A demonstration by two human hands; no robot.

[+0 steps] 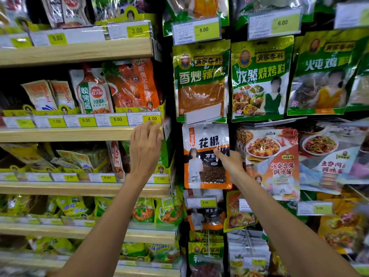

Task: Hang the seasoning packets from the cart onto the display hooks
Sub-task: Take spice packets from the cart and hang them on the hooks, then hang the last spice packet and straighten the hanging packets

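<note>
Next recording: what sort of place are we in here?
Most likely a grocery store's seasoning aisle: wooden shelves carry yellow price tags, green packets hang beside them, and the right hand pinches a black and orange packet while the left hand touches a shelf edge.

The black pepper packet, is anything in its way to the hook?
Maybe. A blank tag holder sits right above the black pepper packet, which the right hand pinches. The hook itself is hidden, so I cannot tell if it blocks.
</note>
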